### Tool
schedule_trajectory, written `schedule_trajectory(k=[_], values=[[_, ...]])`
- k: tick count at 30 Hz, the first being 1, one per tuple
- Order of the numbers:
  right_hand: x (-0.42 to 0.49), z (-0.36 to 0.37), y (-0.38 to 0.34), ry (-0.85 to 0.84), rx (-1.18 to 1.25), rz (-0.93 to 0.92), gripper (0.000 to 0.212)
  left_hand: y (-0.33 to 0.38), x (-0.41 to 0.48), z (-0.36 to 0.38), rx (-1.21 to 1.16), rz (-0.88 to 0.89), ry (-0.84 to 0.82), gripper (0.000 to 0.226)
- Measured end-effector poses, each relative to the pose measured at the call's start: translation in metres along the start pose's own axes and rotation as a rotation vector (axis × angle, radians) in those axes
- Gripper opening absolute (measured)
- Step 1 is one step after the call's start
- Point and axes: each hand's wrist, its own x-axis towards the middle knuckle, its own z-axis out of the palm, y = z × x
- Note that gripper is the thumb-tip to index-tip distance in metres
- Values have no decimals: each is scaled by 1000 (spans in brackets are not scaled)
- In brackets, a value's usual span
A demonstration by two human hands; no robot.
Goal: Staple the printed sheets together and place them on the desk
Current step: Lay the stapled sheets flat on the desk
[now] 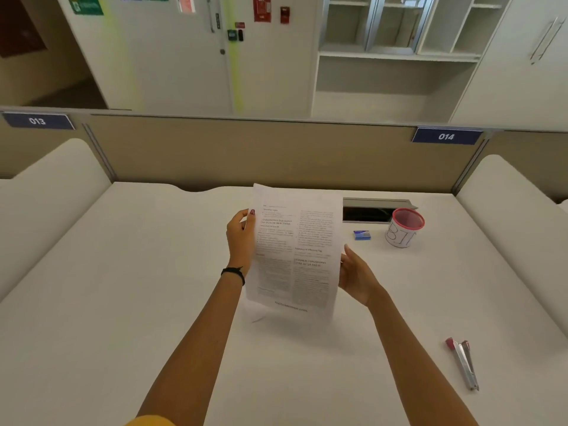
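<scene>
While held upright above the desk, the printed sheets face the person.
The left hand pinches the left edge, the right hand grips the right edge; the stapler lies well apart, to the right.

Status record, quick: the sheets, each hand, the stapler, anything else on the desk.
sheets: printed sheets, held upright over the desk
left hand: grips their left edge
right hand: holds their right edge
stapler: lying on the desk at near right, untouched
other: small blue box beside white cup, far right
stapled: cannot tell
</scene>
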Motion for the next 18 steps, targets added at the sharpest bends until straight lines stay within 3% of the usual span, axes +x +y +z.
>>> schedule_trajectory(k=[6,9,13,18], values=[[24,20,0,-113,-159,24,48,-17,12,-22,-1,-97,193,22],[38,28,1,-185,-258,16,60,-27,21,-36,-11,-168,287,25],[56,45,3,-186,-312,30,37,-38,33,-55,9,-194,335,28],[82,60,13,-78,-346,39,32,-44,41,-67,52,-164,321,29]])
